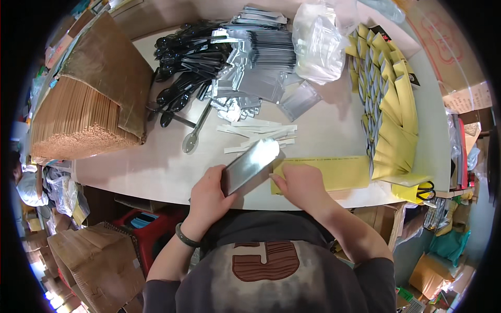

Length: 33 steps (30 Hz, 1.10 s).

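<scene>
My left hand (pixel 210 196) is closed around a slim, shiny silver-grey rectangular pack (pixel 249 168), tilted up over the table's front edge. Light glares off its far end. Close beside it, my right hand (pixel 302 186) has its fingers curled over the left end of a flat yellow card sleeve (pixel 344 172), the thumb pointing at the pack. That sleeve lies along the near edge of the table. Just beyond the pack are several loose white paper strips (pixel 261 133). A translucent grey plastic spoon (pixel 191 141) lies to their left.
Black plastic spoons (pixel 180 57) lie heaped at the back, beside stacked grey flat packs (pixel 271 49) and a clear plastic bag (pixel 319 47). An open carton (pixel 99 112) of brown card stands left. Yellow sleeves (pixel 389 109) overlap at right, near black-handled scissors (pixel 427 192).
</scene>
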### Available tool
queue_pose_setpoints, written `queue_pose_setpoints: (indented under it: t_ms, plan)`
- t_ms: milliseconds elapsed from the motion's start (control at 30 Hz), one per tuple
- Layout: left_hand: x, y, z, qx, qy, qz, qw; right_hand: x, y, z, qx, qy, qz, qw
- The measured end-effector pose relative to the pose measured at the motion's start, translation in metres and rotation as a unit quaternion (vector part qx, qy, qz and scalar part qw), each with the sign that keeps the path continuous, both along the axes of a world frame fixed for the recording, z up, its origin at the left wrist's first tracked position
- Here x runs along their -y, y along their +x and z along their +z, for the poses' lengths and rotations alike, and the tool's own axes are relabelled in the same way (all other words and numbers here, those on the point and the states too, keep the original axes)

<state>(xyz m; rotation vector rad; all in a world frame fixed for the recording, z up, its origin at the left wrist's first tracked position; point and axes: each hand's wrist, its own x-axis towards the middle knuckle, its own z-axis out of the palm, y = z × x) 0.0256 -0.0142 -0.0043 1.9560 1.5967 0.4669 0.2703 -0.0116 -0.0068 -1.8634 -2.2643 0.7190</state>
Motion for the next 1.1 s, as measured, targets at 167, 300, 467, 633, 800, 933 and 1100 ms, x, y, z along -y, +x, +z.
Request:
queue_pose_setpoints:
  t_ms: [167,300,467,633,800,933,1100]
  plan:
    - [0.003,-0.019,0.014,-0.057,-0.036,-0.067,0.995,-0.009,-0.008,-0.005,-0.028,-0.032,-0.030,0.999]
    - [-0.010,-0.021,0.016,-0.065,-0.042,-0.219,0.973,-0.011,-0.029,0.008,-0.040,-0.093,0.026,0.995]
    - [-0.024,-0.031,0.014,0.069,0.129,-0.159,0.976,-0.089,-0.013,0.006,-0.076,0.205,0.128,0.967]
    - [-0.018,-0.089,-0.002,0.011,0.121,0.005,0.993,-0.095,0.004,0.000,-0.107,0.116,0.150,0.976]
    - [-0.050,-0.080,-0.006,-0.012,0.166,0.103,0.981,-0.126,-0.005,0.000,-0.116,0.140,0.095,0.979]
    - [-0.094,-0.037,-0.011,-0.033,0.159,0.116,0.980,-0.164,-0.024,-0.035,-0.250,0.183,-0.054,0.949]
    - [-0.100,-0.041,-0.015,-0.109,0.045,0.085,0.989,-0.165,-0.023,-0.032,-0.011,0.346,0.026,0.938]
